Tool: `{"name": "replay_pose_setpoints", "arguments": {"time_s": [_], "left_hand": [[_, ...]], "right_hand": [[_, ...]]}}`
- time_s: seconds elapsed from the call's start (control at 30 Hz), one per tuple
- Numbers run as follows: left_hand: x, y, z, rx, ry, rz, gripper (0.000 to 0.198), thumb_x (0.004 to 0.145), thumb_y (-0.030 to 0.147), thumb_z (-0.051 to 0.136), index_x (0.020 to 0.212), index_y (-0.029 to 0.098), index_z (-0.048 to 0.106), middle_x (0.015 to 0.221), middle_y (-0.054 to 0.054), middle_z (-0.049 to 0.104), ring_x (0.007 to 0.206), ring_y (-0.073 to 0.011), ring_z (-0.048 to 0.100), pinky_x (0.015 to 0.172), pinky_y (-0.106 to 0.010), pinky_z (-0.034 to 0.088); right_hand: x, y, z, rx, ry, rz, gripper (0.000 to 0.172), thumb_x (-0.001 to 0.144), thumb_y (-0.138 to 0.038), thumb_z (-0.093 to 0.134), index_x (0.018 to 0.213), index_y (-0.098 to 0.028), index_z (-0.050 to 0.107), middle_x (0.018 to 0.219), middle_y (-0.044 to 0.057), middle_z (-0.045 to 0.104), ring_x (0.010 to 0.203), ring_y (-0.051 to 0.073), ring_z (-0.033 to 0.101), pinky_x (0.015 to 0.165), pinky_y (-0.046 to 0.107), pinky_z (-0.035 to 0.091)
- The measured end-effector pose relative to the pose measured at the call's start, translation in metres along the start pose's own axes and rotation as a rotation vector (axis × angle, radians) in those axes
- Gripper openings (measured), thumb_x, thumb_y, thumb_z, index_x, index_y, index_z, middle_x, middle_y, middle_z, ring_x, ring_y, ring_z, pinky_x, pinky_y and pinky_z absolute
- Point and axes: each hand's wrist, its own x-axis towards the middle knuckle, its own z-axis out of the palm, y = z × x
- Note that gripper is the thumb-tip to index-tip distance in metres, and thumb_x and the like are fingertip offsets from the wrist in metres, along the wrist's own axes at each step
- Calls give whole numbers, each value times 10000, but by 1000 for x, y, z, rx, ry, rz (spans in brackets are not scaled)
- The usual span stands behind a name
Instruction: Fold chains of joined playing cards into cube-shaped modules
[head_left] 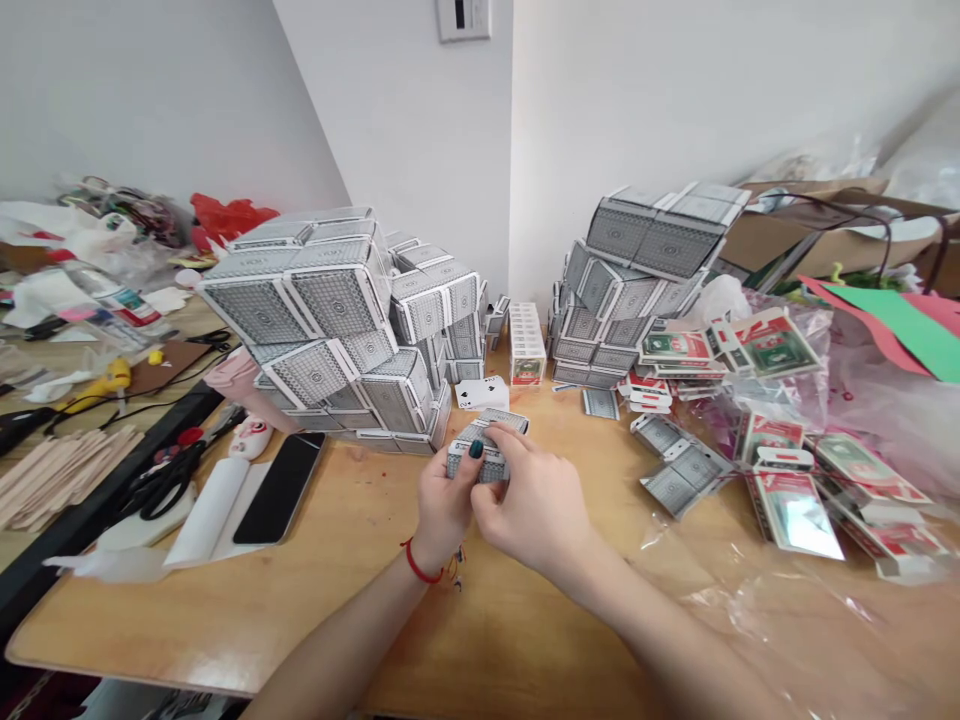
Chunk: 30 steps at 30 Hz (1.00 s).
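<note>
Both my hands meet over the middle of the wooden table (352, 590), closed around one small block of folded playing cards (486, 440) with grey patterned backs. My left hand (444, 500) grips its left side, a dark-nailed thumb on top and a red cord at the wrist. My right hand (532, 495) pinches the block's right side from above. Just behind it stands a big structure of similar card blocks (330, 320), and a loose ace of spades (484, 392) lies beside that.
A second pile of card blocks (637, 270) rises at the back right, with a row of card packs (526, 345) between the piles. Empty red-and-green card boxes (787, 470) lie on clear plastic at right. A phone (279, 488), scissors (169, 480) and wooden sticks (52, 475) lie at left.
</note>
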Motion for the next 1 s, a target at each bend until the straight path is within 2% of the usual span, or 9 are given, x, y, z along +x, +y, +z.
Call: {"name": "replay_pose_setpoints", "arguments": {"time_s": [0.17, 0.3, 0.4, 0.5, 0.67, 0.77, 0.87, 0.93, 1.0], "left_hand": [[2, 1, -2, 5, 24, -7, 399, 541, 455, 774, 686, 115, 625, 590, -1, 599, 520, -98, 511, 508, -209, 423], [5, -2, -5, -52, -7, -14, 382, 582, 454, 751, 713, 118, 623, 625, -8, 612, 545, -98, 525, 523, -204, 426], [10, -4, -8, -115, -16, -2, 370, 601, 451, 739, 726, 125, 617, 632, 1, 611, 550, -94, 530, 534, -202, 431], [14, -4, -10, -166, 11, -29, 356, 580, 426, 756, 707, 132, 600, 605, 23, 595, 520, -76, 513, 508, -184, 412], [18, 1, -12, -185, 35, -68, 326, 598, 423, 739, 639, 149, 568, 562, 32, 571, 482, -75, 489, 463, -184, 378], [19, 0, -14, -171, 33, -93, 329, 623, 458, 711, 623, 166, 561, 565, 20, 574, 485, -95, 492, 451, -205, 371], [21, -3, -18, -165, 0, -115, 351, 641, 504, 681, 638, 173, 566, 561, 23, 562, 480, -102, 487, 447, -216, 364], [22, -5, -20, -157, -23, -127, 356, 647, 512, 673, 653, 170, 576, 554, 25, 555, 466, -98, 477, 445, -218, 357], [23, -6, -21, -155, -31, -128, 348, 647, 501, 678, 666, 164, 592, 568, 18, 570, 479, -100, 489, 453, -219, 361]], "right_hand": [[-1, 0, 1, 54, 31, -19, 528, 654, -223, 494, 1169, -128, 562, 1255, 118, 577, 858, 295, 653, 706, 379, 481], [3, 5, -1, 235, 34, -46, 435, 664, -179, 505, 1089, -181, 598, 1073, 76, 669, 784, 225, 648, 667, 313, 483], [7, 10, -4, 448, -56, -46, 420, 682, -157, 508, 1093, -193, 587, 805, 32, 689, 622, 159, 621, 573, 258, 473], [10, 13, -7, 627, -169, 10, 442, 686, -142, 513, 1123, -189, 558, 574, -26, 611, 498, 135, 587, 486, 230, 450], [12, 13, -6, 810, -250, 93, 387, 709, -155, 510, 1093, -206, 499, 483, -57, 565, 444, 141, 586, 430, 219, 441], [14, 13, -4, 875, -253, 115, 327, 700, -157, 523, 1011, -229, 453, 545, -53, 592, 435, 130, 584, 419, 217, 451], [15, 13, -2, 942, -228, 110, 267, 685, -162, 537, 905, -240, 407, 834, 6, 658, 462, 102, 602, 420, 211, 467], [14, 12, -1, 969, -202, 93, 239, 683, -166, 532, 859, -238, 387, 1056, 37, 620, 460, 80, 601, 408, 207, 464], [13, 10, -1, 967, -167, 79, 218, 685, -168, 525, 837, -233, 382, 1154, 45, 574, 449, 67, 592, 390, 204, 449]]}}
